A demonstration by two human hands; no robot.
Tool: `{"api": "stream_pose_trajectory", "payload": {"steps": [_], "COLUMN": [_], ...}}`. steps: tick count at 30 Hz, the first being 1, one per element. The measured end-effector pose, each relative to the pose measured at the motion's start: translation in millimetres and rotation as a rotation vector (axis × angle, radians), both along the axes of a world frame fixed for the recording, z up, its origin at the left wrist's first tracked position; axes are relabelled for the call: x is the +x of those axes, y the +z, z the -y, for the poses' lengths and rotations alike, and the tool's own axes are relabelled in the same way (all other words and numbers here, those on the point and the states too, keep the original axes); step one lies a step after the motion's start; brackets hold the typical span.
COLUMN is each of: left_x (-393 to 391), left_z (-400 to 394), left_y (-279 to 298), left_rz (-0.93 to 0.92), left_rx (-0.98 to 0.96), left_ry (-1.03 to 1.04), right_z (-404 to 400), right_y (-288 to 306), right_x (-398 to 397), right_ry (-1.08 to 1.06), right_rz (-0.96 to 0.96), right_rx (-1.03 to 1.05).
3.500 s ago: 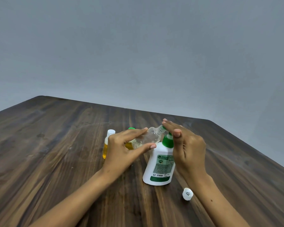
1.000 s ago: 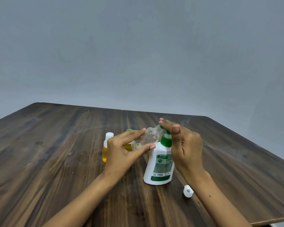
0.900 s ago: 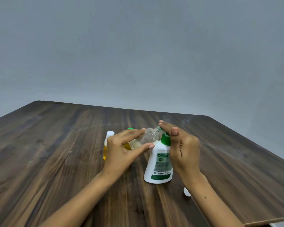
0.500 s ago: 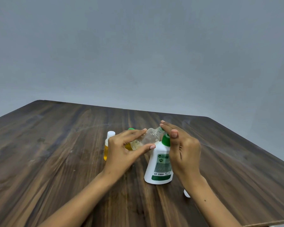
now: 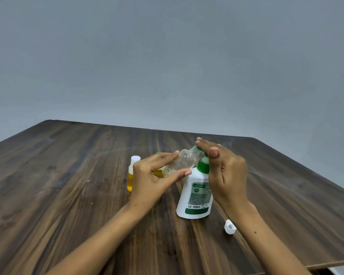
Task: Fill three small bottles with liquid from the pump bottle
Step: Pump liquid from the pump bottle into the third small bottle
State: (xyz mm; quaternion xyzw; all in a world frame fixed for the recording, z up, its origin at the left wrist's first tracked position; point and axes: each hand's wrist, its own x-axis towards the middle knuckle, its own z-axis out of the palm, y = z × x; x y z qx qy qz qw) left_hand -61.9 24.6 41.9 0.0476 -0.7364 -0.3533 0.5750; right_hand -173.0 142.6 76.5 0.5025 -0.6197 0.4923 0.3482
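The left hand (image 5: 147, 182) is curled around a small clear bottle (image 5: 180, 163), pinched between thumb and fingers and tilted so that its open mouth meets the green pump head of the white pump bottle (image 5: 196, 195). A little yellowish liquid is seen pooled at the clear bottle's low end. The right hand (image 5: 225, 172) is laid with straight fingers flat on the pump head. The pump bottle is stood upright on the dark wooden table (image 5: 68, 185). Behind the left hand, a capped small bottle (image 5: 131, 176) of amber liquid is stood; another with a green cap is mostly hidden. A loose white cap (image 5: 230, 227) is lying near the right wrist.
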Motion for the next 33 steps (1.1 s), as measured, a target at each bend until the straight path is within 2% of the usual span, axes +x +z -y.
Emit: {"api": "stream_pose_trajectory", "payload": {"steps": [8, 16, 22, 33], "left_x": [0.2, 0.3, -0.1, 1.4], "left_z": [1.5, 3.6, 0.9, 1.8], "left_y": [-0.3, 0.3, 0.5, 0.3], "left_rz": [0.003, 0.006, -0.006, 0.004], "left_rx": [0.005, -0.005, -0.005, -0.028], "left_ry": [0.007, 0.012, 0.009, 0.002], "right_z": [2.7, 2.7, -1.1, -3.7], "right_y": [-8.5, -12.7, -3.9, -2.6], "right_x": [-0.6, -1.5, -1.5, -2.0], "right_ry": [-0.019, -0.064, -0.090, -0.100], "right_rz": [0.022, -0.016, -0.127, -0.127], "right_rx": [-0.028, 0.000, 0.073, 0.065]}}
